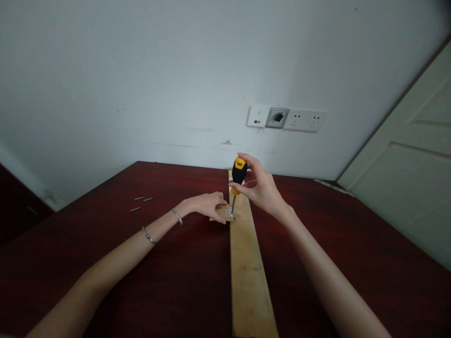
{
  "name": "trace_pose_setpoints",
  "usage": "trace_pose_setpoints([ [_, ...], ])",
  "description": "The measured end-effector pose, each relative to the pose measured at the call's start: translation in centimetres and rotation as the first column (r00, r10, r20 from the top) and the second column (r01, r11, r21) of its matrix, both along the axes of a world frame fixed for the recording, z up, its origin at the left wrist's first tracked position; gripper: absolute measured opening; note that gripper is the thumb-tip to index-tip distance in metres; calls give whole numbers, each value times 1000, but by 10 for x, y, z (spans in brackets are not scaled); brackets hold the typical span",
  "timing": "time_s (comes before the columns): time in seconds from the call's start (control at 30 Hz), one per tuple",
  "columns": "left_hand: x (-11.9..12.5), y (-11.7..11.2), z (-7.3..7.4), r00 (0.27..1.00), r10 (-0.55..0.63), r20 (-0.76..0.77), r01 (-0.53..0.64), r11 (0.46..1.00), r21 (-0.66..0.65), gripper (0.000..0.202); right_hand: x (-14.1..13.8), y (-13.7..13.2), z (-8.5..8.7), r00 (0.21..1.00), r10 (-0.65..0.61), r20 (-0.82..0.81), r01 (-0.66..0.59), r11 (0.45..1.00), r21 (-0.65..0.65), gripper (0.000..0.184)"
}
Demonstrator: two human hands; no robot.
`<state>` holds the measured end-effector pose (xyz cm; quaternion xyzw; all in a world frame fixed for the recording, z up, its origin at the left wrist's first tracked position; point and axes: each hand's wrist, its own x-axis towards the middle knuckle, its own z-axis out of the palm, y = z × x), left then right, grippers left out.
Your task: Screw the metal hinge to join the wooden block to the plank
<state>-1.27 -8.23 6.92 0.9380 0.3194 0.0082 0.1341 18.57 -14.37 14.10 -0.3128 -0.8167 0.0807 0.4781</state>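
A long pale wooden plank point(250, 272) lies lengthwise on the dark red table point(105, 244). A small wooden block point(221, 214) with a metal bracket point(230, 213) sits against the plank's left edge. My right hand point(260, 188) is closed around the yellow-and-black handle of a screwdriver point(238, 172), held upright with its tip on the bracket. My left hand point(206, 205) rests on the small block, fingers curled and pressing on it beside the bracket.
Three loose screws point(141, 203) lie on the table at the far left. A strip of wall sockets point(287, 118) is on the white wall behind the table. A pale door point(412, 178) stands at the right.
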Motion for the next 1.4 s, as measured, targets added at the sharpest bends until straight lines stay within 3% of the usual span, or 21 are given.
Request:
trace_pose_setpoints([
  [0.17,0,0,0,1000,-9,-17,9,1000,-9,62,3,0,2,1000,-11,10,12,999,-31,65],
  [0.33,0,0,0,1000,-10,-9,10,1000,-7,62,5,-3,6,989,-115,89,113,993,24,64],
  [0.7,-1,1,0,1000,-9,10,9,999,-31,59,0,-8,17,979,-80,185,96,992,-79,77],
  [0.87,0,0,1,1000,-5,-1,5,999,-33,57,-2,-5,26,967,-93,236,110,992,-61,61],
  [1.13,1,-2,4,1000,3,-10,-4,999,-34,53,-12,5,46,921,-212,326,218,976,18,30],
  [1.4,-6,6,-5,996,29,-88,-25,999,45,62,-11,19,63,845,24,534,60,989,-138,34],
])
